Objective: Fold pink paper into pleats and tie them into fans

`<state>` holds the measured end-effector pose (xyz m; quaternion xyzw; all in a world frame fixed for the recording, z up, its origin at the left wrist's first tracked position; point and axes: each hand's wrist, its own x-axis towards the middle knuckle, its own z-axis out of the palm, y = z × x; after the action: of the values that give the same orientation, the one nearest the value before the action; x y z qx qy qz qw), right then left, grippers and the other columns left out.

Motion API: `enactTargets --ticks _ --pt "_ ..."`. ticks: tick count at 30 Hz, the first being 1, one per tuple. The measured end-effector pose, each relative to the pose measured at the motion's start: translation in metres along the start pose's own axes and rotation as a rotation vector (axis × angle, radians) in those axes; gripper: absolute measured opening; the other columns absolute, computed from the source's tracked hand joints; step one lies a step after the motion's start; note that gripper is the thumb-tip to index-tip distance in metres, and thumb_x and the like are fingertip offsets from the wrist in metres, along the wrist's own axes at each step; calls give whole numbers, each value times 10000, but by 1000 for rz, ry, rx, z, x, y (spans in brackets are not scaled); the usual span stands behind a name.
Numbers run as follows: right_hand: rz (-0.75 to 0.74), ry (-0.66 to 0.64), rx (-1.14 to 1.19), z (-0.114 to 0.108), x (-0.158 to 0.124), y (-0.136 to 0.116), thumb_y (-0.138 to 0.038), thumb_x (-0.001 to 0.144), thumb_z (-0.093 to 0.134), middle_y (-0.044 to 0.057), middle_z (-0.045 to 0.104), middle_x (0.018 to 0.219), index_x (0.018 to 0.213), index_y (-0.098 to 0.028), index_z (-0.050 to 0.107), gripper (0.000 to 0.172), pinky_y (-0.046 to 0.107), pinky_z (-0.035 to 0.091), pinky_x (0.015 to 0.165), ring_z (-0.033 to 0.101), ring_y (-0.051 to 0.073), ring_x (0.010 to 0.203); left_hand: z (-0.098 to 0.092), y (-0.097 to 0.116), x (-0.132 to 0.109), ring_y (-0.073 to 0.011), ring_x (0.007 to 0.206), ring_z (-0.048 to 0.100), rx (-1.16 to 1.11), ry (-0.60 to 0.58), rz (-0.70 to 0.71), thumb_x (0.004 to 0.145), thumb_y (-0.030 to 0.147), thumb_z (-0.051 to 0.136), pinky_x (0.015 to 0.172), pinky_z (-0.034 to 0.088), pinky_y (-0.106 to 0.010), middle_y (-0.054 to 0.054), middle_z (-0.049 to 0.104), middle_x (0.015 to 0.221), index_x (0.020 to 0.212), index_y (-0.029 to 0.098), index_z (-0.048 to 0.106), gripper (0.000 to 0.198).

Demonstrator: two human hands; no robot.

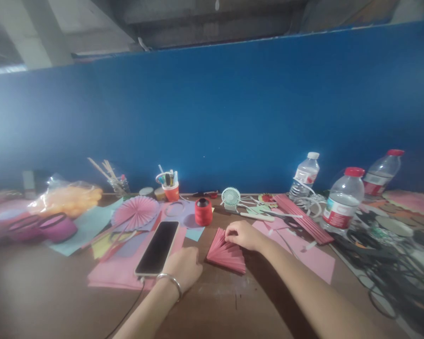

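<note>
While three bottles [343,200] stand, right fingers [232,229] pinch one pleated paper [228,259]; left fingers [197,270], I cannot tell.

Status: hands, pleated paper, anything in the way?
Right hand on pleated paper; left hand beside phone. Pleats part-fanned on table. Spool just beyond, seemingly not blocking.
</note>
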<state>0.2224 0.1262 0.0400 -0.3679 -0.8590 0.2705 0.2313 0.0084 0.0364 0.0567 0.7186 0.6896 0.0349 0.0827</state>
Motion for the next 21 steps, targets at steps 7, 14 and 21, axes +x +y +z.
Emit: enactTargets --ticks 7,14,21 --pt "-12 8 -2 1 1 0 -260 728 555 18 628 766 728 -191 654 121 231 372 685 561 146 727 -9 4 -5 -246 736 543 25 37 42 610 167 446 616 354 -332 -76 577 724 639 186 519 81" --pt "3 -15 15 2 0 1 -241 720 542 15 641 781 733 -186 657 128 230 369 693 566 145 742 -10 12 -1 -179 803 510 -115 41 248 746 222 453 702 362 -277 -21 526 885 881 222 482 137" --pt "64 -13 49 5 1 3 -238 696 540 22 659 777 711 -180 659 134 241 376 673 578 154 720 7 15 9 -157 844 522 -246 -13 351 741 136 483 761 360 -248 -12 532 902 871 225 526 163"
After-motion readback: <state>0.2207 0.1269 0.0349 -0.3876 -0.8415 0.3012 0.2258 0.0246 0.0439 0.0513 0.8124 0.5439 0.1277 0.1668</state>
